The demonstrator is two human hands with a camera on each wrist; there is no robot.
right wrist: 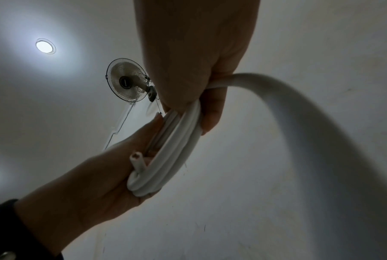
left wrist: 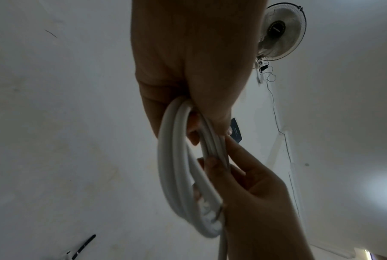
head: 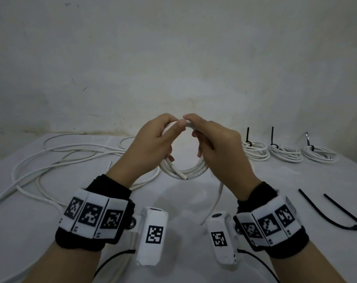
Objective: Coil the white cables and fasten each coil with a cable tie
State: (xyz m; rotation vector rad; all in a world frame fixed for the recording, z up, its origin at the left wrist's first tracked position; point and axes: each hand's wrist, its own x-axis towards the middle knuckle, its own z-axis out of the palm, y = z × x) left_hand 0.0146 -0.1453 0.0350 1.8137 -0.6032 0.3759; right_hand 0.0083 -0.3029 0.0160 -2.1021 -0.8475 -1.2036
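Both wrist bands (head: pixel 96 219) sit closest to my view. Above the table (head: pixel 183 201) I hold a half-made white coil (head: pixel 185 170) upright. My left hand (head: pixel 151 144) has its fingers curled around the left side of the coil, and my right hand (head: pixel 218 144) pinches the top turn. Loose white cable (head: pixel 51 156) lies at the left. Three tied coils (head: pixel 285 153) rest at the far right, and two black cable ties (head: pixel 328 213) lie nearer.
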